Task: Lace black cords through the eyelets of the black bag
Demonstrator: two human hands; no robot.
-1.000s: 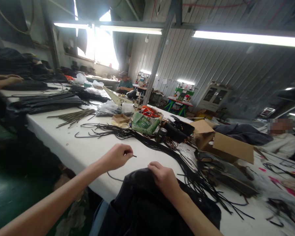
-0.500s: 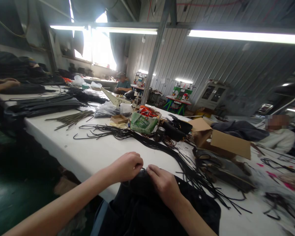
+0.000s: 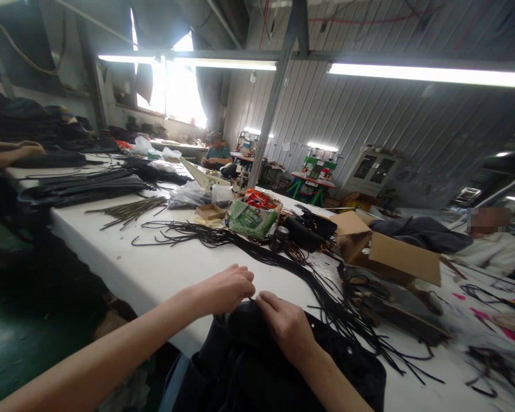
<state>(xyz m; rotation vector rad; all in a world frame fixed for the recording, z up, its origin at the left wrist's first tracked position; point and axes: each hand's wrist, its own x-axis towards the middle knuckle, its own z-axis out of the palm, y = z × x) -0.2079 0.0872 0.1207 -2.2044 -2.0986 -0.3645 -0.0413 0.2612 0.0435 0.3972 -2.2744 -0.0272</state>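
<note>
Nearest to the camera, a black garment (image 3: 257, 366) lies over the near edge of the white table (image 3: 124, 257) and hangs down from it; its lower part is cut off by the frame. Both hands are at its upper edge. The left hand (image 3: 227, 289) is closed in a pinch at the fabric edge, and the right hand (image 3: 285, 323) lies on the cloth just beside it, fingers curled. Whether a cord is between the fingertips I cannot tell. Beyond the hands, a bundle of black cords (image 3: 257, 249) runs across the table. Farther back, a green bag (image 3: 253, 216) holds something orange, and an open cardboard box (image 3: 386, 254) hides its contents. At far left, another person's hand (image 3: 28, 150) rests on dark fabric.
</note>
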